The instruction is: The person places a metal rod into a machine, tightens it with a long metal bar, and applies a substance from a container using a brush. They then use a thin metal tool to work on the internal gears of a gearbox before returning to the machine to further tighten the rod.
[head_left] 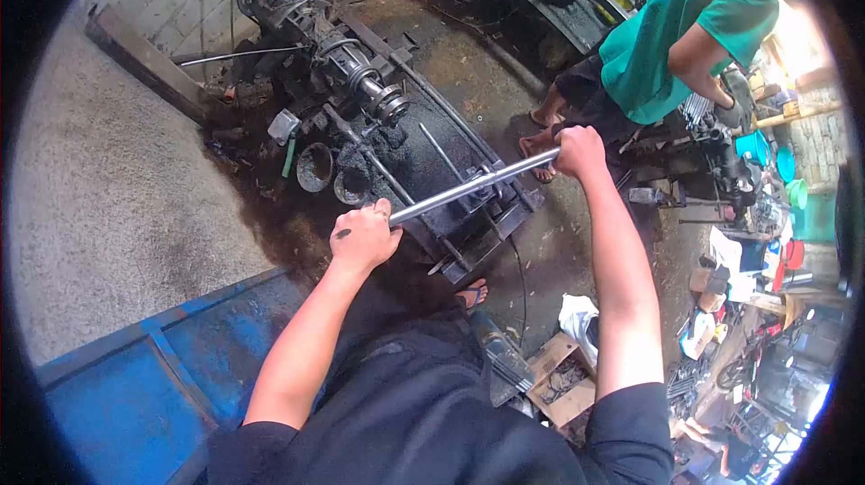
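Note:
A long, shiny metal rod (478,183) spans the space in front of me, held across my body. My left hand (363,237) is wrapped round its left end, and there is a dark smudge on the back of that hand. Around the right end, my right hand (581,153) is closed as well. Below the rod stands a greasy lathe-like machine (432,111) with parallel rails and a bright round spindle (386,99). A thinner metal bar (439,150) slants up from the machine's bed, which is strewn with dark chips.
A person in a green shirt (671,30) works at another machine (721,156) on the right. Two round pans (314,168) lie beside the lathe. A blue metal panel (180,368) is at lower left. Near my feet sits a cardboard box (563,386).

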`<state>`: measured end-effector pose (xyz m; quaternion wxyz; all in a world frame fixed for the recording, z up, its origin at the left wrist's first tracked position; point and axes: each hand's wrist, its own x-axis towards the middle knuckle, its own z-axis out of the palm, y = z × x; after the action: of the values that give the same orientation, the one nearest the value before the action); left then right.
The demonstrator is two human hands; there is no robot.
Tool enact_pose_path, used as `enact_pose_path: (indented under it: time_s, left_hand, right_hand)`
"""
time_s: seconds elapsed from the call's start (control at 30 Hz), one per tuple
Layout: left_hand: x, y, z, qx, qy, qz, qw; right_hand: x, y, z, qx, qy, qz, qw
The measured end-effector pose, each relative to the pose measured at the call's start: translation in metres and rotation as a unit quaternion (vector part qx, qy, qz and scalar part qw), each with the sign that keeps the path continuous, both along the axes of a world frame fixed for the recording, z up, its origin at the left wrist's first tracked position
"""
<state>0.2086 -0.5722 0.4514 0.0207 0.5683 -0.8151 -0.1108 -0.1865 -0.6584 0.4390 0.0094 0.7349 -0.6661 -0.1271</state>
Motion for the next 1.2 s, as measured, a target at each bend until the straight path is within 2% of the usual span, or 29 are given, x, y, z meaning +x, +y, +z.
enact_pose_path:
  time_s: [0.17, 0.23, 0.27, 0.3, 0.37, 0.5, 0.6, 0.67, 0.73, 0.93, 1.13, 1.2]
  left_hand:
    - [-0.001, -0.001, -0.016, 0.011, -0.022, 0.026, 0.999]
    - [-0.002, -0.001, -0.012, 0.020, -0.017, 0.037, 0.999]
    - [-0.003, -0.002, -0.012, 0.018, -0.017, 0.038, 0.999]
    - [-0.002, -0.002, -0.012, 0.016, -0.020, 0.032, 0.999]
    - [0.001, -0.001, -0.015, 0.018, -0.029, 0.020, 0.999]
    - [0.003, -0.002, -0.020, -0.001, -0.028, 0.011, 1.000]
    - [0.004, -0.002, -0.020, 0.007, -0.033, 0.018, 0.999]
    - [0.006, -0.002, -0.021, -0.044, -0.034, -0.014, 0.998]
    - [0.007, -0.004, -0.021, -0.043, -0.032, -0.016, 0.998]
    - [0.013, -0.016, -0.023, -0.025, -0.018, -0.027, 0.999]
    - [0.014, -0.030, -0.019, -0.019, -0.048, -0.055, 0.997]
    - [0.014, -0.034, -0.017, -0.012, -0.059, -0.058, 0.997]
  right_hand:
    - [-0.013, 0.002, -0.009, -0.040, -0.011, 0.028, 0.999]
    - [-0.025, -0.004, -0.008, -0.120, -0.009, 0.188, 0.975]
    - [-0.029, -0.008, -0.007, -0.068, 0.009, 0.178, 0.982]
    - [-0.024, -0.011, -0.004, -0.068, 0.007, 0.178, 0.982]
    - [-0.006, -0.011, 0.007, 0.067, 0.037, 0.013, 0.997]
    - [0.002, -0.007, 0.010, 0.069, 0.034, -0.034, 0.996]
    - [0.005, -0.002, 0.013, 0.059, 0.030, -0.031, 0.997]
    - [0.001, 0.001, 0.006, 0.036, 0.014, -0.030, 0.999]
    - [0.000, 0.002, 0.005, 0.013, -0.002, -0.024, 1.000]
    - [0.006, 0.012, 0.011, 0.053, 0.039, -0.058, 0.996]
    - [0.005, 0.026, 0.008, 0.044, 0.018, -0.084, 0.995]
    - [0.005, 0.030, 0.006, 0.004, -0.012, -0.088, 0.996]
